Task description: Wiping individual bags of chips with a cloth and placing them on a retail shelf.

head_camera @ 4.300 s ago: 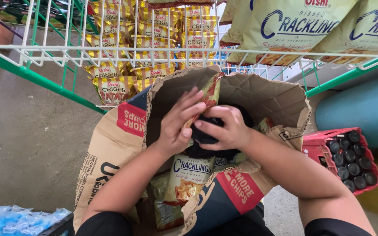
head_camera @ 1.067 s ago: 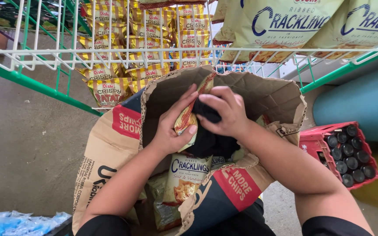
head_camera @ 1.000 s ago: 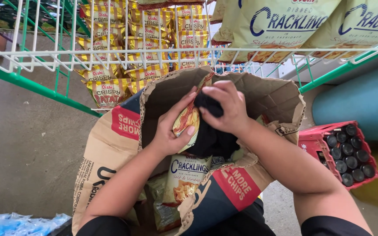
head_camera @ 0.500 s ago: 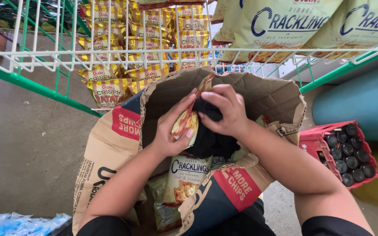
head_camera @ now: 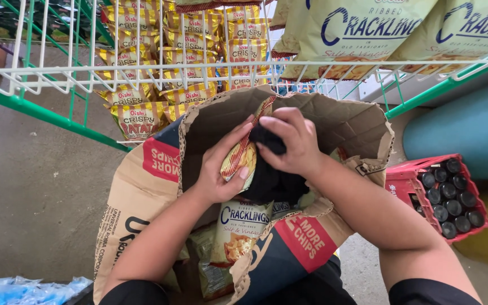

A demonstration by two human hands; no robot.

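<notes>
A large brown cardboard box (head_camera: 142, 192) with red and dark panels stands open in front of me, with several snack bags (head_camera: 241, 226) inside. My left hand (head_camera: 221, 169) holds a small yellow and red snack packet (head_camera: 243, 158) over the box opening. My right hand (head_camera: 289, 141) is closed on a black cloth (head_camera: 272, 178) and presses it against the packet. The cloth hangs down into the box.
A white wire rack with green edges (head_camera: 57, 76) spans the top, holding several yellow snack packets (head_camera: 159, 68) and large pale bags (head_camera: 362, 31). A red crate of dark bottles (head_camera: 441, 195) sits at right beside a blue drum (head_camera: 458, 135). Blue plastic packs (head_camera: 24, 288) lie bottom left.
The right hand has shifted the black cloth slightly over the packet. The left hand keeps the packet in nearly the same place.
</notes>
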